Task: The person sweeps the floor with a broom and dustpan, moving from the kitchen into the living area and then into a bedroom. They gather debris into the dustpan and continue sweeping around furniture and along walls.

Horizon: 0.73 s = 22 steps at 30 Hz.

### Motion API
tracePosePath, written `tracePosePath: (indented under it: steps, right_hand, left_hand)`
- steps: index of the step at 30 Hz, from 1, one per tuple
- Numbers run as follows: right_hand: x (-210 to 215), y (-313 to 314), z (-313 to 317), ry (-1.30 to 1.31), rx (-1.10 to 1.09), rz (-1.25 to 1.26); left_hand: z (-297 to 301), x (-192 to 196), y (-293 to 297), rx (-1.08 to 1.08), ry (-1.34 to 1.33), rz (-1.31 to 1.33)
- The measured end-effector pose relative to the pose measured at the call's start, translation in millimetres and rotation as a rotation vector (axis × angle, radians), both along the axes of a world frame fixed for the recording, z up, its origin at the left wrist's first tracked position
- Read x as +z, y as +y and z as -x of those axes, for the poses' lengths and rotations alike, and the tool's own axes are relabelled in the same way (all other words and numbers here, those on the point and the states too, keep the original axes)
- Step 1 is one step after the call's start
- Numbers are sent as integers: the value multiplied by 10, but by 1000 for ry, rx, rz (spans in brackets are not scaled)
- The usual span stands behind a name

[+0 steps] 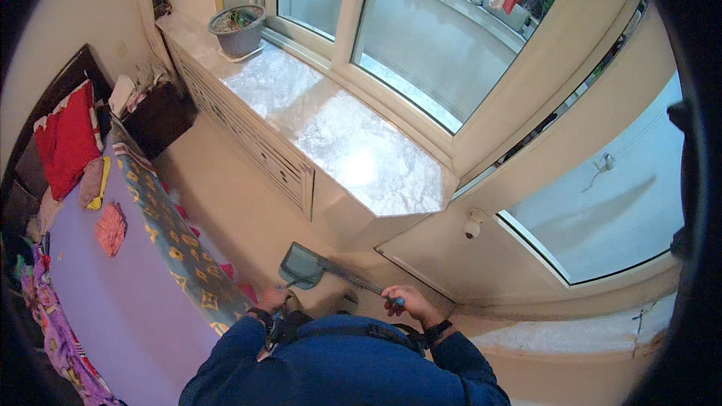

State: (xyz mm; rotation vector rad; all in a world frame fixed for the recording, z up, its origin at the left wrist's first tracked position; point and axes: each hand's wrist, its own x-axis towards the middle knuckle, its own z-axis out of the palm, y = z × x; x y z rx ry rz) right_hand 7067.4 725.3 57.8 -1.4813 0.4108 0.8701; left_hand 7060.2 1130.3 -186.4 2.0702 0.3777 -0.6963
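Observation:
A dark grey-green dustpan (299,267) is held low over the floor in front of me. My left hand (272,298) is closed around its short handle, close to the bed's edge. In my right hand (410,303), fingers wrapped round the end, is the long dark handle of a hand brush (359,281). The brush slants up and left to the dustpan, its far end meeting or overlapping the pan's right side. Its bristles cannot be made out.
At left stands a bed (131,293) with a patterned blanket (169,233) and red pillow (66,139). Ahead, a marble sill (331,135) carries a potted plant (239,30). A door (541,218) with a white handle is at right. A dark nightstand (159,120) fills the far corner.

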Motion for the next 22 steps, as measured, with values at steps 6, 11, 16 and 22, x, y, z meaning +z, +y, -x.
tracePosePath:
  steps: [6,11,16,22]
  right_hand:
    - [31,-12,-309,-34,71,-92]
    - [62,134,-580,-15,136,-138]
    - [-26,386,-802,53,78,-218]
    - [-362,613,-968,136,14,-253]
  left_hand:
    - [-152,-294,763,-302,-176,-253]
    - [-262,-408,952,-74,-194,-301]
    - [-204,-80,1036,147,-25,-260]
    - [-67,-324,1127,61,-38,-257]
